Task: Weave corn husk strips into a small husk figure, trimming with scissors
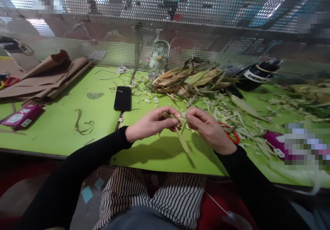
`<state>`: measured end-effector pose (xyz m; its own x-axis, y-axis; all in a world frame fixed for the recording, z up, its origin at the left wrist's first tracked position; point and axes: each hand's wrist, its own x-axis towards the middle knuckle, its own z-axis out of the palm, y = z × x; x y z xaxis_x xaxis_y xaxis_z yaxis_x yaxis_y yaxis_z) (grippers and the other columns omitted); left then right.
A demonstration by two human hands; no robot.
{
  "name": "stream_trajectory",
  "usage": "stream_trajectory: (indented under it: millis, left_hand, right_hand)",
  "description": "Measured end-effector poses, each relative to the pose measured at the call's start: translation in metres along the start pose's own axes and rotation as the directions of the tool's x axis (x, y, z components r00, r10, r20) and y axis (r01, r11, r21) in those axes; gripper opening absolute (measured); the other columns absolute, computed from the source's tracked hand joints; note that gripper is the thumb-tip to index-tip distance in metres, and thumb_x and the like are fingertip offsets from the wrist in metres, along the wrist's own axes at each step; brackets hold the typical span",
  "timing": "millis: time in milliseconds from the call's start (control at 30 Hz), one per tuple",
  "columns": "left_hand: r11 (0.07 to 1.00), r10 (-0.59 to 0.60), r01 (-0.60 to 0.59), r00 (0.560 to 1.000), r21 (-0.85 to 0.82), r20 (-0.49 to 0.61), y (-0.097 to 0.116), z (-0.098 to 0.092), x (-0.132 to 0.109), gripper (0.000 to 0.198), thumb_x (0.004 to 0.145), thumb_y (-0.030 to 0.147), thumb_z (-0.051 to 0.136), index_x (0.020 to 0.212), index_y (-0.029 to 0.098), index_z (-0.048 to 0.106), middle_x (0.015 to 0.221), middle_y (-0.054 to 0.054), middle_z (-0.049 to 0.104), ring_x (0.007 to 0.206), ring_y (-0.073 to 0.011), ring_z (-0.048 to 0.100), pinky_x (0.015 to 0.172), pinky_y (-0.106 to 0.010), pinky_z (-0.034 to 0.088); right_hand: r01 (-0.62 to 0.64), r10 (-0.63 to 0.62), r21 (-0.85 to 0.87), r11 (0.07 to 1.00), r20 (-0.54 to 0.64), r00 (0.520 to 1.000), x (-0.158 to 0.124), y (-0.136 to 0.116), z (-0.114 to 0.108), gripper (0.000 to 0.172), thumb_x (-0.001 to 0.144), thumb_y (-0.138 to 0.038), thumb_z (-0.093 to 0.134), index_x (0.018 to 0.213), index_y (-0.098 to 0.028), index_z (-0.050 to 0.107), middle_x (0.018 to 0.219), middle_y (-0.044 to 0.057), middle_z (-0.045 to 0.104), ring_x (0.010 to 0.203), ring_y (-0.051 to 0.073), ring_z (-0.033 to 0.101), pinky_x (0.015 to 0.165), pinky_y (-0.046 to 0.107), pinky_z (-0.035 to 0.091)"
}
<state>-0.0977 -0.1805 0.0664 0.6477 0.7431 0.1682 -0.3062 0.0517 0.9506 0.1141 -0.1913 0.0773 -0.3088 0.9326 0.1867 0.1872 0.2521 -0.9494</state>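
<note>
My left hand pinches pale green corn husk strips between thumb and fingers, and their loose ends hang down over the green table. Close beside it, my right hand is closed, its fingertips drawn together at the upper end of the strips. What those fingertips grip is too small to make out. Behind both hands lies a pile of dried corn husks. Red-handled scissors rest partly hidden behind my right hand.
Husk shreds litter the green table. A phone, a protractor and a husk curl lie to the left, near brown paper. A pale green bottle and a black bottle stand by the perforated screen.
</note>
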Motion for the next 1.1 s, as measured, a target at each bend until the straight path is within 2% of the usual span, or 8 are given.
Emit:
stream_trajectory:
  millis: [133,233,500,600,667,767,933,1100]
  left_hand:
    - [0.971,-0.106,0.101,0.994,-0.216,-0.012,-0.006,-0.002,0.003,0.027,0.082,0.026,0.077,0.094,0.014,0.057,0.081,0.0,0.068,0.074,-0.0093,0.066,0.079,-0.027,0.053]
    - [0.952,-0.156,0.16,0.987,-0.262,0.034,-0.004,0.0,0.003,0.026,0.08,0.024,0.079,0.092,0.014,0.058,0.082,-0.001,0.069,0.075,-0.0087,0.065,0.078,-0.025,0.052]
    - [0.999,-0.03,0.032,0.998,0.026,-0.06,0.003,0.0,-0.001,0.012,0.087,0.02,0.066,0.095,0.013,0.06,0.081,0.001,0.065,0.077,-0.0086,0.063,0.079,-0.025,0.051]
    - [0.966,-0.073,0.096,0.992,0.24,-0.103,-0.011,-0.005,0.005,0.011,0.088,0.021,0.062,0.095,0.013,0.059,0.078,0.002,0.062,0.071,-0.0086,0.06,0.075,-0.025,0.05]
    - [0.889,-0.073,0.118,0.99,0.442,-0.118,-0.018,-0.008,0.007,0.012,0.088,0.02,0.06,0.098,0.014,0.059,0.077,0.002,0.061,0.068,-0.009,0.057,0.07,-0.025,0.047]
    - [0.782,-0.069,0.075,0.997,0.618,-0.033,-0.022,-0.008,0.005,0.025,0.088,0.018,0.059,0.112,0.015,0.053,0.074,0.004,0.06,0.065,-0.01,0.054,0.065,-0.025,0.043]
    - [0.86,-0.09,-0.002,0.984,0.51,0.156,-0.02,-0.001,-0.003,0.049,0.088,0.023,0.063,0.128,0.016,0.036,0.075,0.004,0.058,0.066,-0.0112,0.057,0.063,-0.026,0.045]
    - [0.971,-0.117,0.076,0.978,0.227,0.172,-0.016,0.003,-0.005,0.063,0.086,0.018,0.067,0.135,0.018,0.028,0.082,0.001,0.06,0.076,-0.0141,0.067,0.073,-0.029,0.054]
  right_hand:
    - [0.075,-0.061,0.416,0.906,-0.046,0.997,-0.006,0.0,0.012,0.036,0.085,-0.047,0.07,0.066,-0.023,0.051,0.077,-0.002,0.055,0.056,0.012,0.04,0.055,0.03,0.036]
    - [0.042,-0.051,0.5,0.865,0.005,0.999,-0.006,-0.005,0.022,0.036,0.089,-0.044,0.066,0.065,-0.024,0.048,0.057,-0.005,0.037,0.05,0.012,0.031,0.051,0.029,0.03]
    - [0.034,-0.005,0.3,0.953,-0.097,0.995,-0.019,0.009,0.037,0.036,0.095,-0.047,0.059,0.071,-0.023,0.046,0.065,-0.005,0.036,0.057,0.012,0.036,0.056,0.027,0.035]
    - [0.102,-0.106,-0.062,0.993,-0.064,0.992,-0.03,0.016,0.044,0.028,0.099,-0.04,0.051,0.077,-0.024,0.05,0.064,-0.004,0.043,0.056,0.013,0.04,0.055,0.028,0.037]
    - [0.232,-0.221,-0.326,0.917,0.071,0.973,-0.035,0.011,0.045,0.02,0.1,-0.033,0.051,0.082,-0.025,0.056,0.073,0.0,0.057,0.066,0.016,0.053,0.064,0.031,0.044]
    - [0.399,-0.356,-0.496,0.771,0.184,0.916,-0.032,-0.004,0.035,0.015,0.098,-0.027,0.051,0.088,-0.024,0.061,0.104,0.008,0.069,0.096,0.022,0.063,0.084,0.037,0.049]
    - [0.293,-0.255,-0.49,0.821,0.144,0.956,-0.013,-0.013,0.014,0.02,0.098,-0.033,0.053,0.082,-0.025,0.061,0.076,0.0,0.063,0.07,0.016,0.057,0.069,0.031,0.045]
    - [0.149,-0.16,-0.344,0.927,-0.001,0.987,-0.004,0.0,0.012,0.025,0.095,-0.044,0.059,0.08,-0.023,0.06,0.072,-0.002,0.054,0.065,0.013,0.047,0.063,0.028,0.038]
